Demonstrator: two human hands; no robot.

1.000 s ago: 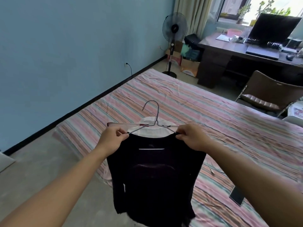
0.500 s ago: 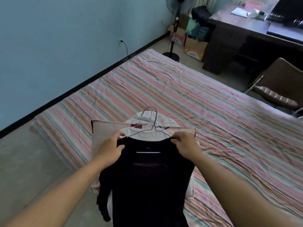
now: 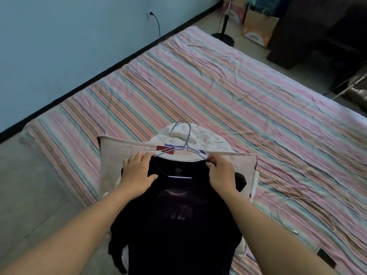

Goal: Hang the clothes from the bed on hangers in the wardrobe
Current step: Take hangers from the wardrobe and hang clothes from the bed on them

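A black T-shirt (image 3: 178, 221) is laid face up over a pile of pale garments (image 3: 111, 165) at the near edge of the striped bed (image 3: 218, 92), with a wire hanger (image 3: 183, 143) threaded through its neck opening; the hook is seen just beyond the fingertips, lying on a white garment (image 3: 200, 138). The left hand (image 3: 138, 172) is rested flat on the shirt's left shoulder, its fingers (image 3: 139, 157) fairly straight and close together, the thumb spread toward the collar, presumably to press the cloth down over the hanger arm. The right hand (image 3: 221, 171) is curled, its fingertips (image 3: 210, 162) pinching the collar edge where the hanger's wire arm emerges, probably so the shoulder can be seated on the wire. The shirt appears to be supported by the pile so both shoulders can be squared. The wardrobe is not in view. A white cable (image 3: 297, 207) and a dark phone (image 3: 325, 259) are noted on the bed, well to the right of the right hand.
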